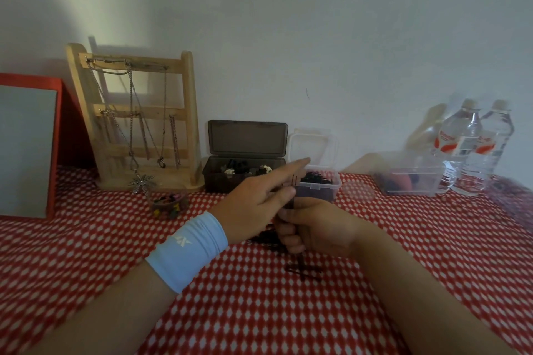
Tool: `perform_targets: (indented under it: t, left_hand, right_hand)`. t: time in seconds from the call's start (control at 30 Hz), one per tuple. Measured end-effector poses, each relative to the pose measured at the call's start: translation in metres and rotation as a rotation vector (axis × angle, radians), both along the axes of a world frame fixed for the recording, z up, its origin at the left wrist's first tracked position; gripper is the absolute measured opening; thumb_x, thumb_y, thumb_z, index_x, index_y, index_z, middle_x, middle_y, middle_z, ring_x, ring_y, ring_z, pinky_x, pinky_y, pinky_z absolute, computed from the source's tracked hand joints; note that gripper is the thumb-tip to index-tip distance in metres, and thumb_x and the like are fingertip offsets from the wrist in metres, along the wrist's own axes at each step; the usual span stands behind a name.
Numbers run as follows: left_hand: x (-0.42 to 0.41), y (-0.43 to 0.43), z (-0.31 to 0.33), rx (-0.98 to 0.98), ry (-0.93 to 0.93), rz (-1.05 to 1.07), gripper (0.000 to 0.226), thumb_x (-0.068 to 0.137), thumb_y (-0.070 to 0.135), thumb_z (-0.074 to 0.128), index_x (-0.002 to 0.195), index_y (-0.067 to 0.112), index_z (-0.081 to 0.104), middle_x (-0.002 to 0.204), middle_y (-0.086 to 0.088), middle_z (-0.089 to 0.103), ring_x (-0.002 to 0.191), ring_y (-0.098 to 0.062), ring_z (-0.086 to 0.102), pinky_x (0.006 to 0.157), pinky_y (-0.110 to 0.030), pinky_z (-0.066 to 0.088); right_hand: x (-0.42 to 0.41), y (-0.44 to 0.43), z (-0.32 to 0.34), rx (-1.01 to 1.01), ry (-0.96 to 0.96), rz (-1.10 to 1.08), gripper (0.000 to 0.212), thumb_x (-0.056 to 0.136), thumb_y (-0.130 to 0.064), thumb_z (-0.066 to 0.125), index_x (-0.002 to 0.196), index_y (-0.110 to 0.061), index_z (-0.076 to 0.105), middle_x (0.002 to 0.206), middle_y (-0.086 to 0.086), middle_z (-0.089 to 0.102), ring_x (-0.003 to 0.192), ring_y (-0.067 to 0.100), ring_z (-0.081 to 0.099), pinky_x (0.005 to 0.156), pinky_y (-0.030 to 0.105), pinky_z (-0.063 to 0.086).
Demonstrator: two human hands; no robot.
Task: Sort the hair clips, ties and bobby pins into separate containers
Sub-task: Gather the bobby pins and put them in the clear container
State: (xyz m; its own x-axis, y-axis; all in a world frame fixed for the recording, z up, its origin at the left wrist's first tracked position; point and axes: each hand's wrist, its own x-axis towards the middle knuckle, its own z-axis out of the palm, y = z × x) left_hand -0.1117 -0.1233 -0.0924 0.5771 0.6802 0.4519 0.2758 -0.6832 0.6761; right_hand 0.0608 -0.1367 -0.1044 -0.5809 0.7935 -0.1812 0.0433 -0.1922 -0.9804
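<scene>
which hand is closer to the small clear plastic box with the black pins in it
Left. The left hand reaches its forefinger to the left edge of the small clear plastic box; the right hand sits lower, in front of it, gripping black bobby pins.

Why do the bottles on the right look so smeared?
Head view: the bottles and clear box are ghosted by motion blur; the stand at left is sharper and throws a soft shadow on the wall; the wide lens bows the table.
</scene>
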Motion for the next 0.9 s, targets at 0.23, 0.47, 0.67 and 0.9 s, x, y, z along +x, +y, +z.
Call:
perform_targets:
  t: [0.23, 0.47, 0.67, 0.9]
  left_hand:
    - [-0.011, 0.011, -0.001, 0.081, 0.026, 0.190, 0.030, 0.101, 0.022, 0.050, 0.127, 0.024, 0.065, 0.129, 0.015, 0.062, 0.118, 0.008, 0.054, 0.105, -0.018, 0.042]
    - [-0.006, 0.005, -0.003, -0.176, 0.197, -0.008, 0.040, 0.106, 0.026, 0.038, 0.145, 0.027, 0.046, 0.145, 0.019, 0.047, 0.133, 0.009, 0.039, 0.111, -0.011, 0.028]
    - [0.002, 0.012, -0.009, -0.339, -0.228, 0.196, 0.030, 0.103, 0.022, 0.046, 0.130, 0.029, 0.056, 0.123, 0.013, 0.063, 0.117, -0.003, 0.059, 0.105, -0.033, 0.046]
    - [0.022, -0.010, -0.005, -1.241, -0.598, -0.104, 0.032, 0.101, 0.014, 0.047, 0.125, -0.004, 0.058, 0.122, -0.024, 0.066, 0.111, -0.031, 0.066, 0.094, -0.034, 0.054]
  right_hand:
    - [0.000, -0.002, 0.001, 0.028, 0.018, -0.026, 0.018, 0.106, -0.011, 0.039, 0.096, -0.008, 0.054, 0.074, 0.003, 0.047, 0.065, 0.014, 0.044, 0.063, 0.026, 0.039]
    - [0.004, 0.000, -0.002, 0.011, 0.006, -0.055, 0.019, 0.106, -0.014, 0.040, 0.093, -0.010, 0.052, 0.073, 0.002, 0.045, 0.064, 0.015, 0.043, 0.063, 0.029, 0.039]
    - [0.005, 0.012, 0.003, -0.049, 0.470, -0.223, 0.017, 0.100, -0.013, 0.034, 0.092, -0.015, 0.049, 0.069, -0.001, 0.035, 0.059, 0.014, 0.035, 0.058, 0.027, 0.037]
    - [0.006, 0.018, 0.008, 0.120, 0.718, -0.473, 0.025, 0.095, 0.001, 0.029, 0.087, -0.014, 0.047, 0.068, 0.001, 0.039, 0.061, 0.015, 0.040, 0.067, 0.031, 0.040]
